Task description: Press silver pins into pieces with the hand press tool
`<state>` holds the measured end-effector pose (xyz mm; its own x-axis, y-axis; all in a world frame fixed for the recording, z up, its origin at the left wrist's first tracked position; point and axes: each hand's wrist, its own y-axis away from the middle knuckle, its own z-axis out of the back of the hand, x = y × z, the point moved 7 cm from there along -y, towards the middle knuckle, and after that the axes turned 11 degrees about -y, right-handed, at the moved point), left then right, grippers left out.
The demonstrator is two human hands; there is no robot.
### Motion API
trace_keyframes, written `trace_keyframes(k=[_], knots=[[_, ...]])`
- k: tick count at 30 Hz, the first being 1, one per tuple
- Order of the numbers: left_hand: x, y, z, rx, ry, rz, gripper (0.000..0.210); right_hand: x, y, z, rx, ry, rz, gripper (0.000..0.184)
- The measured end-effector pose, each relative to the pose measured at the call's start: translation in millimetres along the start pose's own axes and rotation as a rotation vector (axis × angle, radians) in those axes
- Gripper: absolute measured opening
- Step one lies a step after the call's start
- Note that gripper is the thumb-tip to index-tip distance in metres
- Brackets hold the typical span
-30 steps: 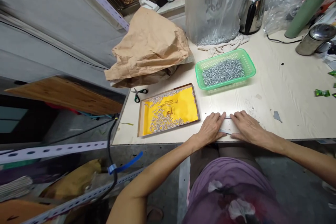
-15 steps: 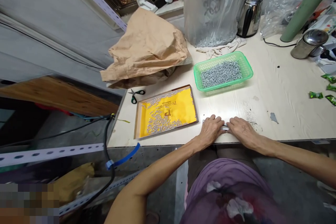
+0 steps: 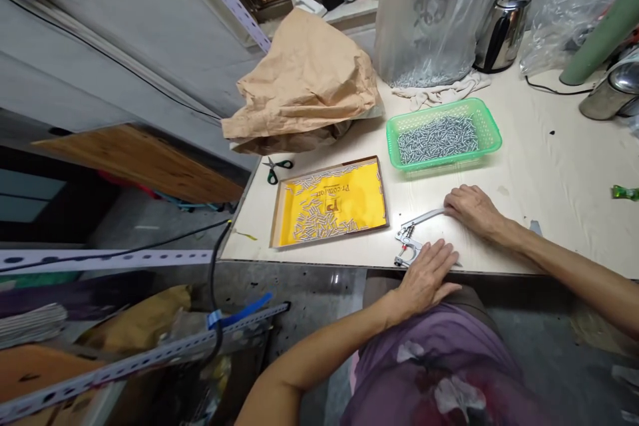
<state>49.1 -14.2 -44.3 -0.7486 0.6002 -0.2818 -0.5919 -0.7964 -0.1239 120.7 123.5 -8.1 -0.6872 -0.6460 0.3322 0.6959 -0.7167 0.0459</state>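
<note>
Near the table's front edge lie silver snap-fastener pliers (image 3: 408, 235), with a coil spring and a small red part at the jaw end and the handles spread apart. My right hand (image 3: 473, 208) has its fingers closed around the end of the upper handle. Stretched out flat, my left hand (image 3: 428, 274) rests over the lower handle at the table edge, thumb apart. Left of the pliers is a shallow cardboard tray (image 3: 274, 216) with a yellow lining and many small metal pins. Behind my hands, a green plastic basket (image 3: 444, 164) holds a heap of similar metal pieces.
Scissors (image 3: 272, 170) lie beyond the tray's far left corner. A crumpled brown paper bag (image 3: 309, 80) and a clear plastic bag (image 3: 434, 13) of metal pieces stand behind. Further right are a steel kettle (image 3: 504, 26), a green cylinder (image 3: 602, 33) and a green-wrapped sweet (image 3: 625, 193).
My hands have moved apart, uncovering the pliers, whose handles now stand spread. The right hand went farther onto the table; the left flattened out near the edge. The scene shifted right in view.
</note>
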Motion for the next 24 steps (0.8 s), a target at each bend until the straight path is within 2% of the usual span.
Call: trace_keyframes(k=[3,7,9,12,15,17,20,22,24], knots=[[-0.4,-2.0,2.3,-0.005,0.016,0.007,0.064,19.9,-9.8,7.2,0.003,0.031,0.042,0.013],[0.5,-1.3,-4.0,0.020,0.074,0.039,0.061,86.8,-11.2,-7.1,0.091,-0.034,0.379,0.013],[2.2,0.4,-11.2,0.053,0.093,0.064,0.060,110.9,-12.1,-21.7,0.124,-0.053,0.477,0.015],[4.6,2.0,-19.3,0.095,0.090,0.090,0.060,127.3,-19.7,-37.9,0.079,-0.072,0.493,0.020],[1.2,0.9,-18.2,0.093,0.060,0.058,0.064,135.8,-28.1,-39.4,-0.001,-0.092,0.520,0.020],[-3.8,-0.1,-10.1,0.038,0.025,-0.017,0.062,135.3,-33.0,-27.8,-0.064,-0.126,0.540,0.020],[6.2,2.0,16.6,-0.139,-0.061,-0.088,0.040,111.0,-37.9,12.4,-0.242,-0.181,0.529,0.023],[40.4,6.9,43.4,-0.276,-0.176,0.018,0.029,75.5,-38.1,47.6,-0.416,-0.193,0.464,0.024],[95.5,15.3,73.2,-0.359,-0.333,0.249,0.026,35.9,-36.8,72.9,-0.506,-0.124,0.373,0.026]])
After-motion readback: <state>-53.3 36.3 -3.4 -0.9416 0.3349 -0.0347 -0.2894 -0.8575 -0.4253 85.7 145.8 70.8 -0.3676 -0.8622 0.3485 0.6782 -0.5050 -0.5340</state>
